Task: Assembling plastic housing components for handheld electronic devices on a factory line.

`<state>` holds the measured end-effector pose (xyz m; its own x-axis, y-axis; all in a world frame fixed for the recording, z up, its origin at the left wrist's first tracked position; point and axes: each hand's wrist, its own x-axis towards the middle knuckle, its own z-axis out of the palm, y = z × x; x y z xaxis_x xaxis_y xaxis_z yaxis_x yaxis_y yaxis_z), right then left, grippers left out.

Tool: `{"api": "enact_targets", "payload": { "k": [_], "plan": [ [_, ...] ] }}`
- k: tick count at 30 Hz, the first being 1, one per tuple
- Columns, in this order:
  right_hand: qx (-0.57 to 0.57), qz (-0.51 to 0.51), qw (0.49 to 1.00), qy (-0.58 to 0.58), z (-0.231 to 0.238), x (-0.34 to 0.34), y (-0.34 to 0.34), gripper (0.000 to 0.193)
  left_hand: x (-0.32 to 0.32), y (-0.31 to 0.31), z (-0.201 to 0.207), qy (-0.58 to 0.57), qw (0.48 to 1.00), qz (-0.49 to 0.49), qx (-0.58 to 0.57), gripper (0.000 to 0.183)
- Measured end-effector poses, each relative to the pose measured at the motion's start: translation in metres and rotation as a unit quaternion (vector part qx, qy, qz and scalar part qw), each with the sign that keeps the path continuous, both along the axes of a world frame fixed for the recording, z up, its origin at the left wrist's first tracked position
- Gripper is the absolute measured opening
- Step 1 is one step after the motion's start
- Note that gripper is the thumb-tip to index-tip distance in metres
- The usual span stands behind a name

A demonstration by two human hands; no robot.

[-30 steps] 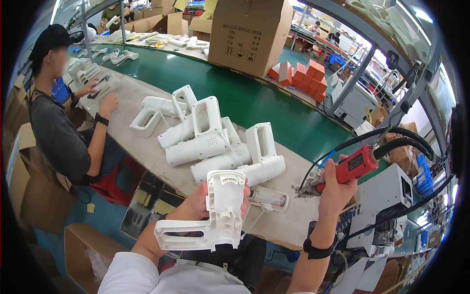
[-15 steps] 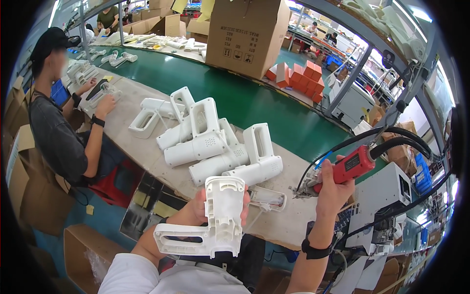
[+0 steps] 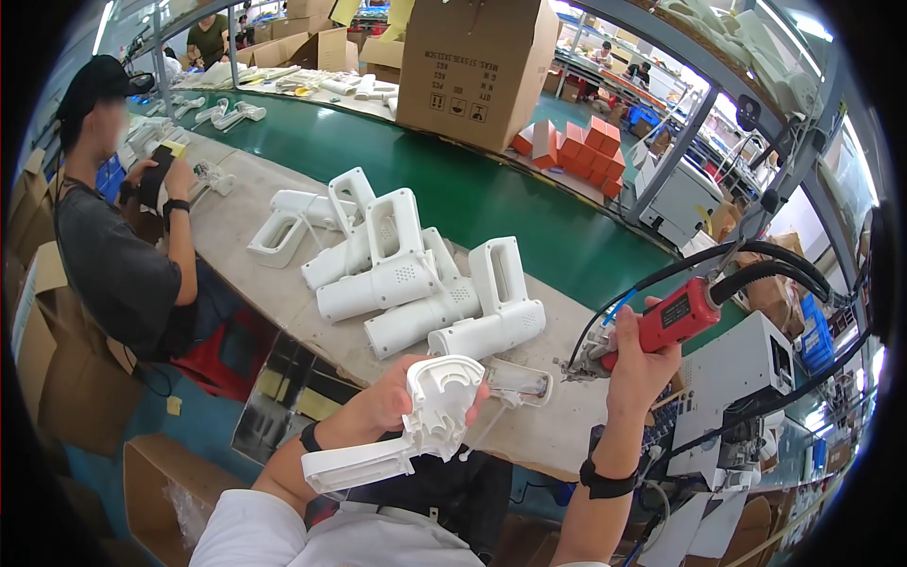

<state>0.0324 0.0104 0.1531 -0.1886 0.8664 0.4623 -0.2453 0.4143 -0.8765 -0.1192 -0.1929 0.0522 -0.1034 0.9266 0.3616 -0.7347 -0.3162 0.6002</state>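
My left hand (image 3: 389, 395) is closed around a white plastic housing half (image 3: 439, 408). Its hollow, ribbed inside faces up, and its looped handle points to the lower left. Some of my fingers are hidden behind it. My right hand (image 3: 642, 367) grips a red power screwdriver (image 3: 678, 317) fed by black cables; its metal front end sits low over the table. Between my hands, a white assembly with a clear tubular part (image 3: 517, 382) lies on the table. Beyond my left hand rests a pile of white handled housings (image 3: 402, 283).
A green conveyor belt (image 3: 312, 142) runs behind the cardboard-covered worktable (image 3: 260, 194). On its far side stand a large carton (image 3: 472, 71) and orange boxes (image 3: 576, 151). A co-worker (image 3: 123, 236) sits at the left, holding a dark object. Metal posts frame the right.
The housing half has tilted in my left hand, its end now turned up toward me. My right hand and screwdriver have barely shifted. The co-worker has lifted a dark object.
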Motion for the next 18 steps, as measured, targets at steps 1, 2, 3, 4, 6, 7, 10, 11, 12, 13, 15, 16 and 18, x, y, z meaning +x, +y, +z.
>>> {"api": "enact_targets", "payload": {
  "k": [1,2,3,4,6,7,10,11,12,13,15,16,18],
  "plan": [
    [0.000,0.001,1.000,-0.001,0.000,-0.001,-0.001,0.032,0.000,-0.001,0.001,0.000,1.000,0.001,0.000,0.092],
    [0.000,0.001,1.000,-0.001,0.000,-0.001,0.000,0.032,0.000,-0.002,0.002,0.010,1.000,0.004,0.000,0.092],
    [0.000,0.001,1.000,-0.003,0.000,-0.001,0.000,0.033,0.000,-0.002,0.002,0.020,1.000,0.006,0.001,0.092],
    [0.000,0.001,1.000,-0.004,-0.001,-0.001,0.000,0.033,-0.001,-0.002,0.002,0.020,1.000,0.007,0.000,0.092],
    [0.001,0.003,1.000,-0.004,-0.001,0.000,0.000,0.033,-0.002,0.000,0.001,0.039,0.999,-0.003,0.015,0.092],
    [0.001,0.006,1.000,-0.003,-0.001,0.000,0.000,0.033,-0.002,-0.001,0.001,0.039,0.999,-0.003,0.015,0.092],
    [0.003,0.009,1.000,-0.002,-0.001,0.000,-0.001,0.034,-0.001,-0.003,0.002,0.042,0.999,0.005,0.013,0.093],
    [0.004,0.008,1.000,-0.001,-0.001,0.001,-0.001,0.034,-0.001,-0.003,0.002,0.039,0.999,0.000,0.018,0.094],
    [0.005,0.008,1.000,-0.002,-0.001,0.001,-0.001,0.034,-0.001,-0.002,0.001,0.036,0.999,-0.005,0.023,0.094],
    [0.006,0.007,1.000,-0.004,-0.001,0.002,-0.002,0.034,0.000,-0.003,0.000,0.036,0.999,-0.006,0.024,0.094],
    [-0.002,0.009,1.000,-0.002,-0.001,0.003,-0.003,0.035,0.001,-0.004,0.002,0.027,1.000,-0.012,-0.007,0.096],
    [-0.010,0.012,1.000,0.000,-0.001,0.003,-0.004,0.036,0.001,-0.009,0.008,0.027,0.999,-0.017,-0.007,0.096],
    [0.021,-0.014,1.000,-0.017,-0.006,0.007,0.001,0.039,0.003,-0.016,0.034,0.109,0.982,0.100,-0.119,0.090]
  ]
}}
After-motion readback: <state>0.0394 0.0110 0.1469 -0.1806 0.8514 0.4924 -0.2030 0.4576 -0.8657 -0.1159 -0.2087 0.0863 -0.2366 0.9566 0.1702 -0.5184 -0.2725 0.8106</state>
